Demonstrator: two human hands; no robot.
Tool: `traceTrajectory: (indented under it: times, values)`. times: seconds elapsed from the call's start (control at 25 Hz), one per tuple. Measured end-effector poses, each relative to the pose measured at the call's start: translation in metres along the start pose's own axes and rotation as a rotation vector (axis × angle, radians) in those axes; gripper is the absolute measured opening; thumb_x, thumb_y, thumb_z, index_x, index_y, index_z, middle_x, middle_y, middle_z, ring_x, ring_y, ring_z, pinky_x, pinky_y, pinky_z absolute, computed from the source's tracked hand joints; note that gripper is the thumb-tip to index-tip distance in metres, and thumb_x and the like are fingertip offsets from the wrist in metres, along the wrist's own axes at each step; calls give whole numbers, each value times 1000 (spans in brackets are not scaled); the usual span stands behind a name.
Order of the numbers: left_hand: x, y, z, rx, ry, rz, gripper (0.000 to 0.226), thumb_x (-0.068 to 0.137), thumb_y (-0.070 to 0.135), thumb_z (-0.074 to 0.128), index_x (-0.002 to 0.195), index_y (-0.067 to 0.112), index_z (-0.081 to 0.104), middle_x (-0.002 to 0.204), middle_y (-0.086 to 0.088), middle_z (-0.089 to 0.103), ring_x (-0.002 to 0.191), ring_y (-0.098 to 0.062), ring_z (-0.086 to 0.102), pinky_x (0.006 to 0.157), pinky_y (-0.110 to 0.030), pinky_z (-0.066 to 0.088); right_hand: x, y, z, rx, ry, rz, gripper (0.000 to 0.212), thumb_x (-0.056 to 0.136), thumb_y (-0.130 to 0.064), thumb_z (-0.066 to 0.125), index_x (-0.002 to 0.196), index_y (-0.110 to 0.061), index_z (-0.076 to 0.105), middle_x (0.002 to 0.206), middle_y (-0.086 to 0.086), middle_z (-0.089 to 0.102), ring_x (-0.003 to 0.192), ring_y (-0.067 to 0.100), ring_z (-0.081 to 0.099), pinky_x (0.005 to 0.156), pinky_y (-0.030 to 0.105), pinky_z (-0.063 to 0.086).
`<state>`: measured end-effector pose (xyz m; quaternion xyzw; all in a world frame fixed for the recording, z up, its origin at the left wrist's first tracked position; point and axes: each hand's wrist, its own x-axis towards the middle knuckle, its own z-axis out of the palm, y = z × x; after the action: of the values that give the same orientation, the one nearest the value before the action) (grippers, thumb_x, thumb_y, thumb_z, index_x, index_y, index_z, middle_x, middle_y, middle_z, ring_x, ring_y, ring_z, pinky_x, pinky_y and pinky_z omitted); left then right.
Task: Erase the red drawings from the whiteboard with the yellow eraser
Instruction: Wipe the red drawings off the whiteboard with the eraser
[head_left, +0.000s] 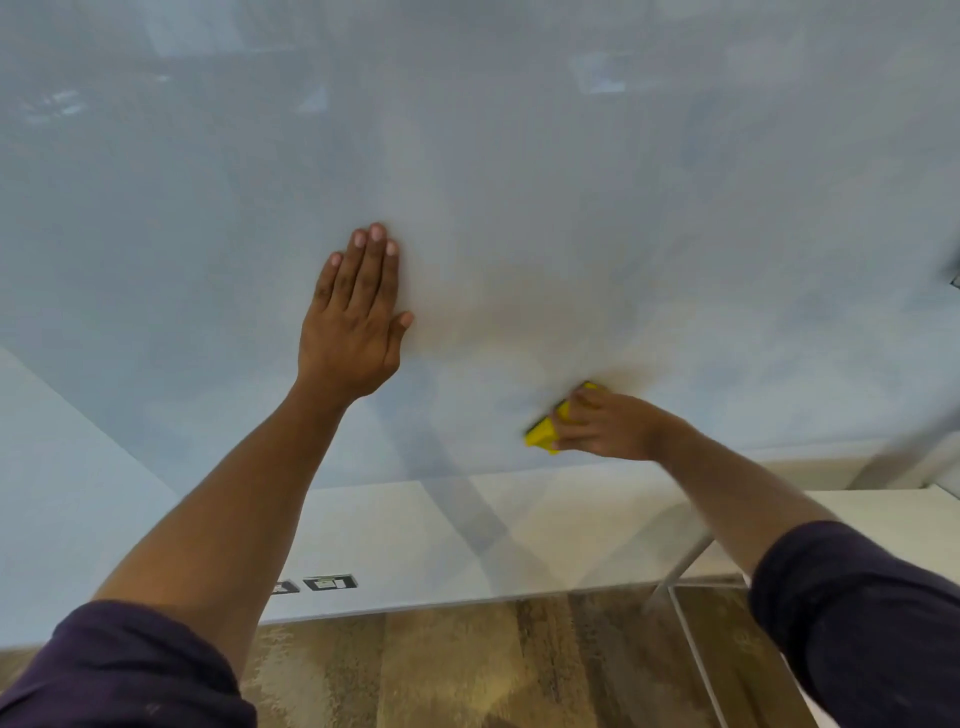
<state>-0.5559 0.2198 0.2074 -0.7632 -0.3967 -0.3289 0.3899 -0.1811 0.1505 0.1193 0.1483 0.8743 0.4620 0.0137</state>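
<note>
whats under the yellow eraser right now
The yellow foam eraser is pressed against the glossy white whiteboard, held by the right hand. The board around it shows no red marks; whatever lies directly beneath the eraser is covered.

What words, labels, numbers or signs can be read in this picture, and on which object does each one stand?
No text can be read.
Two small dark labels on the white panel below the whiteboard: too small and blurred to read.
Yellow eraser in the right hand: no print visible.
</note>
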Motion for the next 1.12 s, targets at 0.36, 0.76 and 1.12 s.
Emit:
traceTrajectory:
  times: [0.36, 0.76, 1.12]
  values:
    - [1, 1, 3, 3, 1, -14, 76, 110, 37, 35, 168, -1, 5, 174, -17, 4, 166, -25, -11, 136, -43, 0, -71, 23, -43, 203, 113, 942, 59, 95, -2, 63, 141, -39, 61, 127, 15, 70, 97, 41, 67, 83, 46, 52]
    - [1, -2, 5, -7, 34, 5, 76, 110, 37, 39, 169, -1, 8, 176, -15, 0, 166, -27, -5, 136, -43, 2, 130, -16, -22, 179, -62, 297, 49, 114, -16, 29, 116, -34, 75, 104, 3, 72, 94, 28, 53, 75, 40, 48]
    - [-1, 2, 5, -20, -1, -18, 75, 108, 37, 39, 167, -2, 14, 178, -12, -6, 166, -28, -3, 136, -44, 3, -136, 8, -31, 204, -82, 518, 47, 92, -7, 54, 132, -32, 56, 101, 12, 63, 76, 34, 64, 69, 42, 51]
